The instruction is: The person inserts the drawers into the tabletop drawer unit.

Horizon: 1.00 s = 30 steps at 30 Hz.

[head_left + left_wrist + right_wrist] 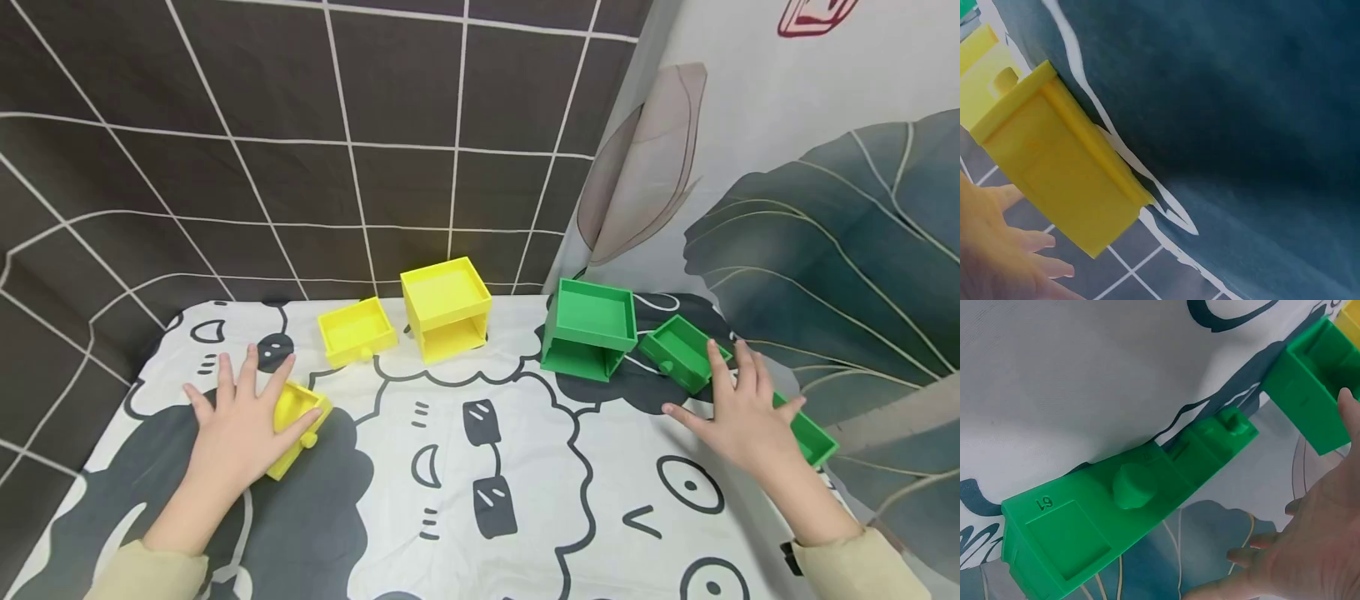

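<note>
My left hand, fingers spread, is beside a small yellow drawer with a round knob and partly covers it in the head view. The left wrist view shows that drawer with the hand alongside. A second yellow drawer lies left of a yellow drawer case. My right hand is spread between two green drawers, one ahead and one to its right, partly hidden. A green drawer case stands to their left. Neither hand holds anything.
A sheet with cartoon sheep covers the surface. Dark cloth with a white grid hangs behind and at the left. Leaf-printed cloth hangs at the right.
</note>
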Available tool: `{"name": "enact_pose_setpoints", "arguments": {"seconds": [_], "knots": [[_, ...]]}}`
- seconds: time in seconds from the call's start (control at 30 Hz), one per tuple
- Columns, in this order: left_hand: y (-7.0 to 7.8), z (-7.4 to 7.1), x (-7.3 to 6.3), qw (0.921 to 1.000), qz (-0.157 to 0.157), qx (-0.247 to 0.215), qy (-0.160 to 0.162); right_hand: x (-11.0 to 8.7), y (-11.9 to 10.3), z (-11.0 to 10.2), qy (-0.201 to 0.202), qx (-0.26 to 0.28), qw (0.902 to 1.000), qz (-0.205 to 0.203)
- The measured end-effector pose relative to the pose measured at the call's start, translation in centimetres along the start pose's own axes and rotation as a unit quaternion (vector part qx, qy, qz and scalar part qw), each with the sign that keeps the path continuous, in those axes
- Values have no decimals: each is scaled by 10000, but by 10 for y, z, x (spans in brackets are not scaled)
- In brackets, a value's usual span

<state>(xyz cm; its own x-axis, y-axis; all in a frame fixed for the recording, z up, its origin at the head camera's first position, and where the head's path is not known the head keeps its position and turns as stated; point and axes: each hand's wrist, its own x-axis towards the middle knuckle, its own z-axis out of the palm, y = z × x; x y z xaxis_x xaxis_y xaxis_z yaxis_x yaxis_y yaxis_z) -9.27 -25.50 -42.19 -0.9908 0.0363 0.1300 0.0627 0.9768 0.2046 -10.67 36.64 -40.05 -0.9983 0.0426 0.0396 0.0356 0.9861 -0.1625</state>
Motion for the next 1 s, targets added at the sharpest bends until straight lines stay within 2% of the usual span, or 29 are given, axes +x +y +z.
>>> {"name": "enact_pose_setpoints", "arguments": {"seconds": [0.33, 0.6, 0.8, 1.0], "knots": [[21, -7, 6, 9978, 511, -118, 399, -3, -4, -9, 481, 317, 9983, -59], [39, -9, 12, 9949, 856, -271, 458, -7, -11, -16, 1106, 709, 9912, -148], [57, -14, 20, 9935, 1005, -250, 481, -8, -19, -19, 1202, 1120, 9863, -112], [76, -16, 30, 9935, 1029, -379, 295, -6, -26, -22, 1274, 1589, 9789, -140]]}}
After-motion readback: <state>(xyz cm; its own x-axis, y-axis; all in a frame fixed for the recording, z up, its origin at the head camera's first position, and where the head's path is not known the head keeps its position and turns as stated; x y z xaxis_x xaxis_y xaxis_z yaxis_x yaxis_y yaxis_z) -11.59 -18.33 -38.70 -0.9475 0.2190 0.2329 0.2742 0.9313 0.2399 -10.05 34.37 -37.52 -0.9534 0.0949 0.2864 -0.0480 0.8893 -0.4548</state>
